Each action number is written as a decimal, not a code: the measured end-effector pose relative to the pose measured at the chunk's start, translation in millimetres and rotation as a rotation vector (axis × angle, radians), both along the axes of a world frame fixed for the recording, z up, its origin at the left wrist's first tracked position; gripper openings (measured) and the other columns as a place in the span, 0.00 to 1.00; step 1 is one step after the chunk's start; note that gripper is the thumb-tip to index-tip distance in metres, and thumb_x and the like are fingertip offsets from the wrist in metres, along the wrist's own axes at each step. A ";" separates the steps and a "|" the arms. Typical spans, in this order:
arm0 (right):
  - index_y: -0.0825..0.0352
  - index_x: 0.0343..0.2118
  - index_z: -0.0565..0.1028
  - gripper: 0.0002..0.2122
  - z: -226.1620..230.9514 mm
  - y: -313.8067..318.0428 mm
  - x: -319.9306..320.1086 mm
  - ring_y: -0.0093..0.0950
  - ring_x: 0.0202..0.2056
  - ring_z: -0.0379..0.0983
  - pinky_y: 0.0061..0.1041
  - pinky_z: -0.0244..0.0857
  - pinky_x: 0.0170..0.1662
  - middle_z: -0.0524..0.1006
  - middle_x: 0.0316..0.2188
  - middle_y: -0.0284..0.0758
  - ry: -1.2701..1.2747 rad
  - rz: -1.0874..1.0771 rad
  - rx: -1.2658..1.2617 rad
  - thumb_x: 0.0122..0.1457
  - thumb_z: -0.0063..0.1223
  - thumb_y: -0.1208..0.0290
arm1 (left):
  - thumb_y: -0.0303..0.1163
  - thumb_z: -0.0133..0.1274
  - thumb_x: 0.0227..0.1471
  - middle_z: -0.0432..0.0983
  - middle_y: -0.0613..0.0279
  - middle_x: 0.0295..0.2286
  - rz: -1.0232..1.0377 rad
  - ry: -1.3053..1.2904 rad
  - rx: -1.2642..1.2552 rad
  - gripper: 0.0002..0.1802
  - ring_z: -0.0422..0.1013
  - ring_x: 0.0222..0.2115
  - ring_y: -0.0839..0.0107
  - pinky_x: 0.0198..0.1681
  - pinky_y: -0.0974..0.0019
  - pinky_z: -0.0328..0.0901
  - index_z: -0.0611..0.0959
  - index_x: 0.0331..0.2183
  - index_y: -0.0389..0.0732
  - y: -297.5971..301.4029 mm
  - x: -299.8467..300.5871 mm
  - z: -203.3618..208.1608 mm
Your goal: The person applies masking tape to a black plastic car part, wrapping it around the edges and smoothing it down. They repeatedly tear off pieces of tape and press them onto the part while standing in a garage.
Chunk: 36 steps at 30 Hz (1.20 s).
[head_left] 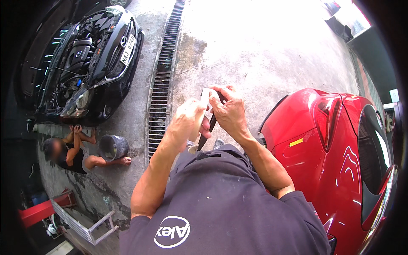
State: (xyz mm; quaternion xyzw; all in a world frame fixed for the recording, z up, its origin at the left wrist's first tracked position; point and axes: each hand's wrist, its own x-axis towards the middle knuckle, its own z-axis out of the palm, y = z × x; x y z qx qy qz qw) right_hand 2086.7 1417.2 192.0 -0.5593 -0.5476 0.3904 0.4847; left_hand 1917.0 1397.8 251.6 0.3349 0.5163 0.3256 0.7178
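Observation:
Both of my hands are raised close together before my chest. My left hand point(187, 121) is closed round a pale strip-like piece point(204, 100); its kind I cannot make out. A narrow dark strip point(203, 142) hangs slanting between the hands. Its upper end is pinched in the bent fingers of my right hand point(229, 109), and the left fingertips press against it lower down. A small whitish end point(192, 148) sticks out below my left hand. Whether the pale and dark pieces are joined is hidden by the fingers.
A red car point(297, 123) stands close on my right. Ahead, a floor drain grate point(161, 80) crosses the concrete. A black car point(110, 63) with its hood up is at the far left. Below it a person point(76, 157) sits by a bucket point(114, 147); a metal frame point(87, 229) stands nearer.

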 end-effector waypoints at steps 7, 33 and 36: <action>0.71 0.53 0.85 0.13 -6.1 3.2 -0.1 0.18 0.32 0.82 0.20 0.77 0.34 0.80 0.39 0.33 0.084 0.062 -0.075 0.73 0.61 0.69 | 0.44 0.62 0.71 0.80 0.67 0.25 -0.062 0.304 0.161 0.17 0.75 0.19 0.78 0.22 0.72 0.68 0.86 0.41 0.38 16.9 -10.5 -31.4; 0.60 0.62 0.82 0.16 29.7 -0.6 3.2 0.16 0.31 0.77 0.21 0.73 0.31 0.83 0.30 0.29 -0.056 0.366 -0.193 0.76 0.59 0.62 | 0.36 0.60 0.67 0.87 0.47 0.33 0.006 0.958 0.966 0.13 0.85 0.29 0.49 0.34 0.52 0.76 0.90 0.47 0.39 8.2 -16.9 -38.8; 0.61 0.62 0.82 0.17 40.3 0.1 6.1 0.16 0.30 0.76 0.22 0.73 0.31 0.84 0.31 0.31 -0.053 0.370 -0.223 0.75 0.61 0.62 | 0.34 0.60 0.67 0.88 0.47 0.36 -0.044 1.006 1.049 0.13 0.84 0.30 0.47 0.34 0.51 0.77 0.89 0.47 0.38 10.0 -20.0 -34.1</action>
